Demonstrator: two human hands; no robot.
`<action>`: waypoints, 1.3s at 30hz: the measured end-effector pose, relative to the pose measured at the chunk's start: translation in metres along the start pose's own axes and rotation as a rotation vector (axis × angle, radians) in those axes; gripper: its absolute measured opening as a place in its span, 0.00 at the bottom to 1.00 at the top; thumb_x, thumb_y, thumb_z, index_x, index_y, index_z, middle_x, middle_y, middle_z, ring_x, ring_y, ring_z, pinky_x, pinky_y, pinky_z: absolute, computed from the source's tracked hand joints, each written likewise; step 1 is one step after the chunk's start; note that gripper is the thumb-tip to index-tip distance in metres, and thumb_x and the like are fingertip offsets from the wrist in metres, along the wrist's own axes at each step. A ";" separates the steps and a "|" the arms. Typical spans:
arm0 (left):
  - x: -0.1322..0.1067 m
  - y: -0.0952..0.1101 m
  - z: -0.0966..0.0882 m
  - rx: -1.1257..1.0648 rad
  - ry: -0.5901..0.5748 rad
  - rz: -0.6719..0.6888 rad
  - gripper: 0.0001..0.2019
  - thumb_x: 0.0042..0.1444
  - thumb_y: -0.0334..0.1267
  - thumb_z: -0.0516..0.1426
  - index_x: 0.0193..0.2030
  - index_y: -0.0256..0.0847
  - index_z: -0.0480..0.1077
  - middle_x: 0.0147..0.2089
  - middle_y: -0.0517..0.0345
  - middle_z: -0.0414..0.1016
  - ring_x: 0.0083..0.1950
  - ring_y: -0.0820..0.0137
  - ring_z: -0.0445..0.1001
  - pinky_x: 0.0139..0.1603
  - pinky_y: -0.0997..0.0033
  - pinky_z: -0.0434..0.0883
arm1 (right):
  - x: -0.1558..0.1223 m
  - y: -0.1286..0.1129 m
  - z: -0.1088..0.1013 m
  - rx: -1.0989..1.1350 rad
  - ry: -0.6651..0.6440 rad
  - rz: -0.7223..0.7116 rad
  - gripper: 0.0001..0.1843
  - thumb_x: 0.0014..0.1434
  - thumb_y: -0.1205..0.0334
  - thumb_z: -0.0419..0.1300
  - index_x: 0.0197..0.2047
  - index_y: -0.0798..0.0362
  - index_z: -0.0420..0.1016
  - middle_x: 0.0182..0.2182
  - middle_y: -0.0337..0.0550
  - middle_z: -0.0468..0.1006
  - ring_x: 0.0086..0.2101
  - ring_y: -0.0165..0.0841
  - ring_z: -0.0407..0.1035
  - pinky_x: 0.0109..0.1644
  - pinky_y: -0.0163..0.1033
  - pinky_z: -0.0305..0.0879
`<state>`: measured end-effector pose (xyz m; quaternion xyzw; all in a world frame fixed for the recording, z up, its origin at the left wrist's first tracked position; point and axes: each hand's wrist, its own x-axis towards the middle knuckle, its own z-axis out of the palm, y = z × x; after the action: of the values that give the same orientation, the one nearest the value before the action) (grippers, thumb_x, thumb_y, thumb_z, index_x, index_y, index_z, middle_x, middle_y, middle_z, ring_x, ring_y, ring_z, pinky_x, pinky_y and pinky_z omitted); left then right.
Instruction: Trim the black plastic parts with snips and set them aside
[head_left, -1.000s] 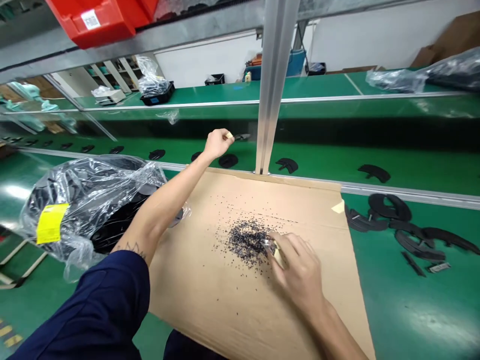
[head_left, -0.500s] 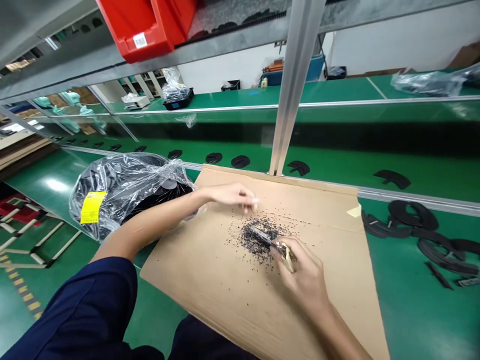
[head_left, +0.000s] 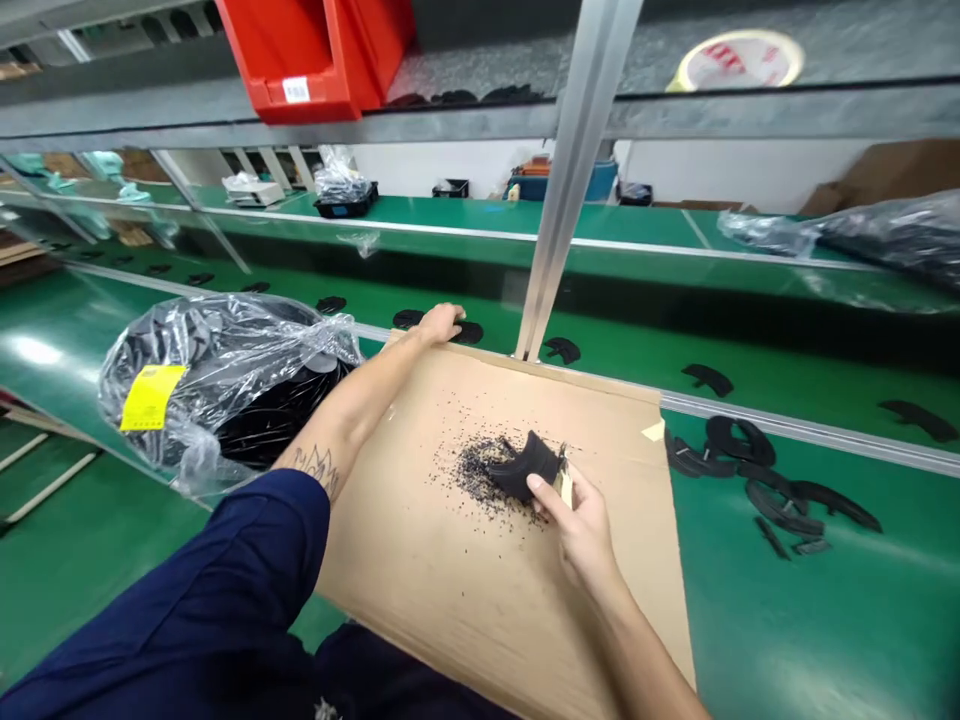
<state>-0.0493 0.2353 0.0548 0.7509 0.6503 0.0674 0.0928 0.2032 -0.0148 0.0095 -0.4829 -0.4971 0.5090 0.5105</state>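
My left hand [head_left: 441, 322] is stretched out past the far edge of the cardboard sheet [head_left: 405, 560], its fingers extended between two flat black discs, one [head_left: 470, 333] by the fingertips. I cannot tell whether they touch. In my right hand [head_left: 583, 525], closed over the cardboard, is a curved black part [head_left: 525, 468] gripped by the thumb. A hand tool with a cream-coloured handle [head_left: 566, 486], looking like nippers, is in the same grip, its jaws mostly hidden. Beneath lies a heap of small black scraps [head_left: 472, 470].
A clear bag of black parts [head_left: 225, 370] with a yellow label stands left. Loose curved black pieces [head_left: 780, 500] lie right of the cardboard. An aluminium post [head_left: 562, 190] rises behind it. Overhead, a shelf carries a red bin [head_left: 315, 60] and a tape roll [head_left: 739, 62].
My left hand has moved from above the scraps to the discs at the back. A curved black part now shows in my right hand, along with the tool. The view has shifted.
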 end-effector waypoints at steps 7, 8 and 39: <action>-0.060 -0.044 -0.068 0.300 -0.255 0.120 0.07 0.59 0.34 0.58 0.39 0.38 0.79 0.40 0.52 0.81 0.51 0.57 0.79 0.55 0.64 0.70 | 0.003 0.000 0.008 0.128 0.044 0.151 0.20 0.45 0.48 0.75 0.35 0.49 0.77 0.28 0.37 0.75 0.29 0.31 0.67 0.34 0.38 0.68; -0.080 -0.051 -0.072 0.389 -0.339 0.170 0.08 0.59 0.35 0.57 0.39 0.38 0.79 0.39 0.52 0.81 0.49 0.58 0.79 0.52 0.64 0.70 | 0.002 -0.001 0.009 0.127 0.034 0.159 0.19 0.45 0.48 0.75 0.35 0.50 0.76 0.28 0.37 0.75 0.28 0.31 0.67 0.34 0.38 0.67; -0.236 0.050 0.056 -1.246 0.287 0.303 0.18 0.66 0.51 0.53 0.43 0.37 0.75 0.45 0.49 0.81 0.43 0.67 0.81 0.38 0.68 0.81 | -0.011 -0.010 0.024 0.167 -0.040 0.120 0.23 0.40 0.49 0.77 0.34 0.50 0.74 0.27 0.34 0.73 0.25 0.26 0.63 0.26 0.34 0.61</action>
<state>-0.0227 -0.0079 0.0160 0.6234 0.3825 0.5434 0.4121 0.1798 -0.0267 0.0199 -0.4571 -0.4334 0.5879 0.5076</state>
